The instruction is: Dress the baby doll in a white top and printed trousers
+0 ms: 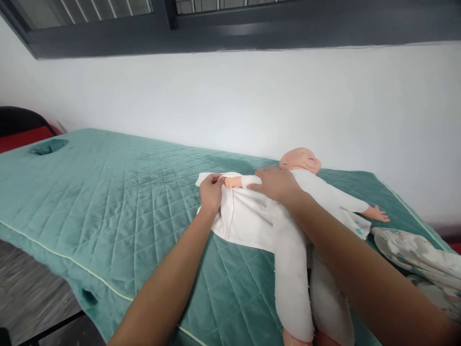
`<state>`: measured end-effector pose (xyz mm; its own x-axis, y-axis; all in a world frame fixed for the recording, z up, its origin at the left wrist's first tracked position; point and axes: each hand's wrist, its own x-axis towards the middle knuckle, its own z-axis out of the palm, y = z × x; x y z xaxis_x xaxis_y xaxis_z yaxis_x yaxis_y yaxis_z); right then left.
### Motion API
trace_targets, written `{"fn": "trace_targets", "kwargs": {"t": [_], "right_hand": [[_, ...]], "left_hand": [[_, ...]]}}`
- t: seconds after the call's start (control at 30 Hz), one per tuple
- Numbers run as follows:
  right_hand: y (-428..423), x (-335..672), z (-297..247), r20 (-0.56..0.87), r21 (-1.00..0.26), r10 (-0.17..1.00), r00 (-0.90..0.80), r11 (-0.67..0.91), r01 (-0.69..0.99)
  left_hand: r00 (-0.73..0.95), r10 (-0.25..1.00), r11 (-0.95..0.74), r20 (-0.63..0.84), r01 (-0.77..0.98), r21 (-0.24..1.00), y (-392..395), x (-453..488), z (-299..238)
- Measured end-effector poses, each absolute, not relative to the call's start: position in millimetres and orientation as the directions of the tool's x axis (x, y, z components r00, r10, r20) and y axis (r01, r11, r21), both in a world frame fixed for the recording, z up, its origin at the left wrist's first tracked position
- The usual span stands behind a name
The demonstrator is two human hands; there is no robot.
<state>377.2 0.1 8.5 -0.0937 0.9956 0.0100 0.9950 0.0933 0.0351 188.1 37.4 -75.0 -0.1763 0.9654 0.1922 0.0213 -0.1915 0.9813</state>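
A baby doll with a white cloth body lies on its back, its head toward the wall. Under its arm on my left side spreads a white baby garment, opened out flat. My left hand pinches the garment's edge, right beside the doll's small hand. My right hand grips the doll's arm near the shoulder, thumb on the near side. The doll's other arm stretches out to the right over another part of the garment. My right forearm hides some of the doll's torso and leg.
A green quilted cover with a face hole at its far left lies over the bed. Crumpled printed baby clothes lie at the right. Behind the bed stands a white wall under a dark window frame. A red and black chair is far left.
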Motion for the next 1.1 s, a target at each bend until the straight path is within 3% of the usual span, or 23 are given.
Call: {"fn": "trace_targets", "kwargs": {"t": [0.1, 0.23, 0.43, 0.57, 0.63, 0.73, 0.87, 0.9, 0.97, 1.03, 1.1], "right_hand": [[1, 377, 7, 0.013, 0.044, 0.995, -0.099, 0.098, 0.994], [4, 373, 4, 0.013, 0.067, 0.995, -0.096, 0.095, 0.993], [21, 360, -4, -0.005, 0.073, 0.998, -0.067, 0.067, 0.995], [19, 360, 1, 0.034, 0.031, 0.996, -0.083, 0.082, 0.996], [9, 370, 7, 0.095, -0.051, 0.990, -0.101, 0.106, 0.993], [-20, 400, 15, 0.271, -0.286, 0.962, -0.044, 0.124, 0.950], [-69, 456, 3, 0.508, -0.537, 0.800, 0.320, 0.003, 0.844], [-79, 469, -3, 0.493, -0.612, 0.736, 0.463, -0.085, 0.787], [-95, 489, -16, 0.332, -0.682, 0.702, 0.630, -0.282, 0.674], [-102, 500, -24, 0.155, -0.643, 0.746, 0.647, -0.422, 0.640], [-104, 502, -26, 0.073, -0.579, 0.788, 0.611, -0.465, 0.670]], "left_hand": [[-0.134, 0.938, -0.285, 0.319, 0.226, 0.931, 34, 190, -75], [0.030, 0.875, -0.445, 0.484, 0.446, 0.777, 32, 194, -77], [0.333, 0.786, -0.617, 0.521, 0.471, 0.630, 29, 201, -76], [0.224, 0.809, -0.575, 0.544, 0.499, 0.648, 30, 196, -76], [0.064, 0.841, -0.460, 0.537, 0.604, 0.650, 31, 192, -77], [-0.080, 0.887, -0.242, 0.455, 0.759, 0.605, 28, 186, -79], [-0.060, 0.951, -0.108, 0.302, 0.853, 0.511, 15, 184, -77], [-0.048, 0.960, -0.099, 0.275, 0.862, 0.498, 11, 184, -76], [-0.018, 0.968, -0.111, 0.251, 0.864, 0.492, 5, 185, -74], [0.018, 0.964, -0.162, 0.267, 0.832, 0.531, 0, 187, -73], [0.049, 0.956, -0.224, 0.288, 0.756, 0.615, -3, 190, -71]]}}
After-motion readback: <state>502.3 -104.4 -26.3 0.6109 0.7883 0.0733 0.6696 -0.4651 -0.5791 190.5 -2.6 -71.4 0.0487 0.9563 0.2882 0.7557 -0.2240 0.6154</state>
